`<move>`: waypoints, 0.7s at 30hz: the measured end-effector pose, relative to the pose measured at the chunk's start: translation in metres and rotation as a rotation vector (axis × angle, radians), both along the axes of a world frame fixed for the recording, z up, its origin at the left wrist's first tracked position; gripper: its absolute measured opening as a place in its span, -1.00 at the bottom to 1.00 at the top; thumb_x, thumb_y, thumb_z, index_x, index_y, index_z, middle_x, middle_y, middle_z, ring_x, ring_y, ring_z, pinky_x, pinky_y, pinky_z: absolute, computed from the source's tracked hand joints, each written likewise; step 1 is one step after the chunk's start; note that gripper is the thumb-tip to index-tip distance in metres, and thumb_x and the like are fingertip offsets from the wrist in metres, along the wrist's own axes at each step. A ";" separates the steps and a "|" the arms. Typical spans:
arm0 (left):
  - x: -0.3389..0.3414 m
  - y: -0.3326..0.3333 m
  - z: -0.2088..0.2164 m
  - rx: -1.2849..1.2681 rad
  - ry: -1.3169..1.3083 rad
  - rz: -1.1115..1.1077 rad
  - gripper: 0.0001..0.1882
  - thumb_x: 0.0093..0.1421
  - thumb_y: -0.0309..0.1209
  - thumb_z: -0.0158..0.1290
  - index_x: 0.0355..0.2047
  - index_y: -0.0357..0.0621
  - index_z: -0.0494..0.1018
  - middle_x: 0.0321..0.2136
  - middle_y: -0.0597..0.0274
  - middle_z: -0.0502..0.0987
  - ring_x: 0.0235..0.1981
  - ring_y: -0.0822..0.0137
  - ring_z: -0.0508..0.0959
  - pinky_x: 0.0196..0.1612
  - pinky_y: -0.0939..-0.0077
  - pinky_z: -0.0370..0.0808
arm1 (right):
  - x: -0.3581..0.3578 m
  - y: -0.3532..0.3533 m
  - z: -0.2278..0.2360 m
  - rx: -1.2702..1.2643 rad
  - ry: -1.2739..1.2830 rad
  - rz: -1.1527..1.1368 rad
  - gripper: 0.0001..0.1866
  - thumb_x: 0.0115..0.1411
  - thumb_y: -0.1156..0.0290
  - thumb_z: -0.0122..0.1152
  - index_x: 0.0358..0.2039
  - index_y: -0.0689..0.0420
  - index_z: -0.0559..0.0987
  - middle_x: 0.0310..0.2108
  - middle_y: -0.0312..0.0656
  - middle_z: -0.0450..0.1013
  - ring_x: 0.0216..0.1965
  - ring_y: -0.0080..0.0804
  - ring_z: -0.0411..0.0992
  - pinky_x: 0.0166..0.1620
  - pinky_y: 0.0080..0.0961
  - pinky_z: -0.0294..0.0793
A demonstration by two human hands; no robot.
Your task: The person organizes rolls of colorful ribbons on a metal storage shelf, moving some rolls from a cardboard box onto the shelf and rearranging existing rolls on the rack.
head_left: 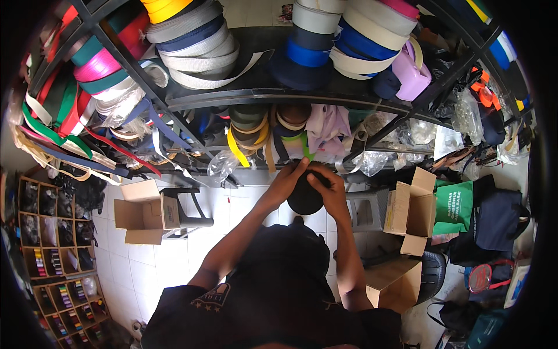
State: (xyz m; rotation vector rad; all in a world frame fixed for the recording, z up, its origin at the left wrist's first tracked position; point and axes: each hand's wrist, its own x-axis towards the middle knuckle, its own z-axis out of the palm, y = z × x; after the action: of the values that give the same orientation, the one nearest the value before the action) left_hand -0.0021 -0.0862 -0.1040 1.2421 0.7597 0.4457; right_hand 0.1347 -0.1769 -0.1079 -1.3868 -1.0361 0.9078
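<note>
Both of my hands are raised in front of the shelf, around a dark round roll (306, 196) that looks like black webbing strap. My left hand (285, 181) grips its upper left edge, with the fingers pointing up. On the upper right edge, my right hand (330, 187) has its fingers curled round and its thumb lying across the face of the roll. Just beyond my fingertips hangs a bright green strap (308, 152); whether it touches my hand I cannot tell. Beside it are a lilac cloth (328, 129) and small webbing rolls (250, 125) on the lower shelf.
The black shelf rack (256, 96) carries stacked webbing rolls (197, 49) and a lilac container (411, 75). Loose straps (70, 116) dangle at left. Open cardboard boxes (142, 214) stand on stools at both sides. A wooden pigeonhole cabinet (58, 279) holds thread spools.
</note>
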 end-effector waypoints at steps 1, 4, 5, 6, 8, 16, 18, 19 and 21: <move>0.000 -0.001 0.000 -0.040 0.003 0.003 -0.20 0.33 0.29 -0.20 -0.05 -0.33 0.50 -0.21 0.09 0.57 -0.13 0.35 0.52 0.00 0.46 0.38 | 0.000 0.000 0.001 -0.025 -0.007 0.007 -0.72 0.26 0.37 0.27 -0.06 0.20 0.61 -0.12 -0.23 0.55 -0.08 -0.50 0.46 0.06 -0.54 0.36; 0.001 0.004 -0.012 -0.062 0.057 0.082 -0.21 0.32 0.28 -0.18 -0.09 -0.32 0.54 -0.29 0.11 0.58 -0.22 0.34 0.54 -0.07 0.46 0.41 | -0.002 0.003 0.006 -0.005 0.034 0.001 -0.71 0.25 0.37 0.29 -0.05 0.20 0.61 -0.10 -0.24 0.55 -0.09 -0.51 0.46 0.05 -0.53 0.37; 0.001 0.003 -0.015 -0.060 0.058 0.090 -0.21 0.32 0.28 -0.18 -0.09 -0.32 0.54 -0.29 0.11 0.58 -0.22 0.34 0.54 -0.07 0.46 0.41 | -0.006 0.005 0.004 -0.002 0.035 0.009 -0.71 0.25 0.37 0.29 -0.05 0.20 0.61 -0.10 -0.24 0.55 -0.09 -0.51 0.46 0.05 -0.53 0.37; 0.003 0.003 -0.012 -0.035 0.081 0.142 -0.21 0.34 0.26 -0.19 -0.15 -0.37 0.54 -0.35 0.09 0.58 -0.27 0.32 0.54 -0.12 0.44 0.42 | -0.011 0.006 0.001 0.060 -0.023 -0.114 -0.70 0.23 0.37 0.30 -0.05 0.20 0.60 -0.12 -0.24 0.54 -0.10 -0.51 0.46 0.04 -0.53 0.38; 0.006 0.002 -0.013 -0.003 0.103 0.202 -0.21 0.36 0.24 -0.19 -0.22 -0.41 0.54 -0.40 0.07 0.58 -0.33 0.30 0.53 -0.17 0.42 0.43 | -0.023 0.007 0.000 0.130 -0.079 -0.230 -0.69 0.22 0.37 0.32 -0.04 0.20 0.60 -0.13 -0.23 0.54 -0.10 -0.51 0.47 0.03 -0.53 0.39; 0.013 0.000 -0.045 -0.122 -0.029 0.577 -0.21 0.35 0.27 -0.24 -0.29 -0.34 0.55 -0.46 0.13 0.53 -0.35 0.31 0.51 -0.16 0.40 0.41 | -0.064 -0.002 -0.011 0.276 0.231 -0.612 -0.46 0.19 0.39 0.35 0.14 0.19 0.39 0.13 -0.13 0.33 0.11 -0.37 0.35 0.22 -0.37 0.27; 0.017 -0.003 -0.049 -0.196 -0.104 0.698 -0.19 0.35 0.28 -0.27 -0.28 -0.33 0.55 -0.44 0.12 0.53 -0.34 0.30 0.50 -0.15 0.40 0.40 | -0.070 -0.003 -0.022 0.251 0.174 -0.569 -0.44 0.20 0.38 0.34 0.17 0.21 0.37 0.13 -0.14 0.35 0.13 -0.33 0.35 0.25 -0.37 0.22; 0.015 -0.008 -0.034 -0.154 -0.047 0.604 -0.18 0.36 0.30 -0.30 -0.23 -0.33 0.53 -0.40 0.08 0.54 -0.31 0.26 0.51 -0.12 0.38 0.40 | -0.074 -0.002 -0.020 0.245 0.236 -0.570 -0.44 0.25 0.33 0.29 0.20 0.22 0.35 0.13 -0.15 0.36 0.15 -0.33 0.33 0.25 -0.38 0.22; 0.013 -0.010 -0.029 -0.114 0.008 0.508 -0.17 0.36 0.31 -0.34 -0.18 -0.32 0.52 -0.35 0.03 0.54 -0.28 0.23 0.51 -0.10 0.36 0.39 | -0.071 0.002 -0.022 0.248 0.219 -0.623 -0.47 0.27 0.31 0.27 0.18 0.25 0.37 0.11 -0.12 0.38 0.14 -0.33 0.34 0.23 -0.38 0.24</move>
State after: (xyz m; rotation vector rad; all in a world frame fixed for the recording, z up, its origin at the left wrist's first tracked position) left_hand 0.0111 -0.0962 -0.1331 0.9370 1.0962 0.7977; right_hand 0.0638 -0.1750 -0.1294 -1.2552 -0.4786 0.4364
